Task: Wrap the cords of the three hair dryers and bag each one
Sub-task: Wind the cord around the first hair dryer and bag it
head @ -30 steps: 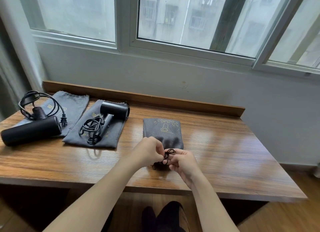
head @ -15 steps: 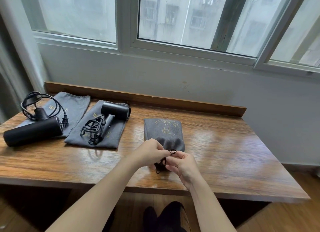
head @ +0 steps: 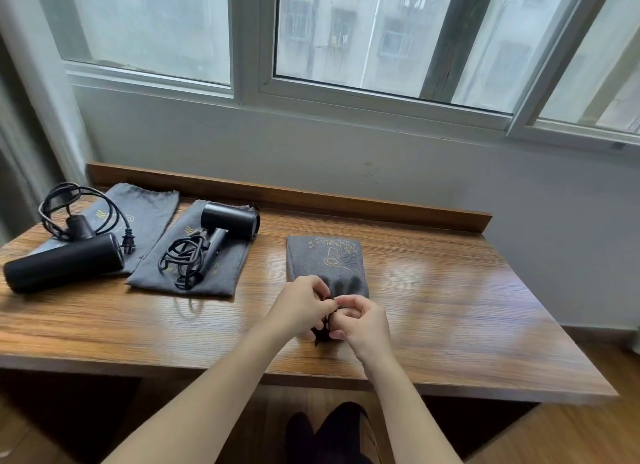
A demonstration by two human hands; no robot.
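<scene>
Unbagged dryers (head: 65, 261) — left of hands (head: 301, 307)

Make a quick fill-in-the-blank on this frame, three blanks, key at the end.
1. Both hands work the drawstring of the filled bag farthest ____.
2. The number of hair dryers not yet bagged is ____.
3. The middle dryer lies on a flat ____.

Missing words: right; two; bag

The right half of the desk (head: 467, 307) lies bare, as does the near-left strip. The far left is crowded by two hair dryers (head: 65, 261) (head: 230, 221) with loose cords on flat bags. A raised wooden lip (head: 346, 204) blocks the far edge.
</scene>
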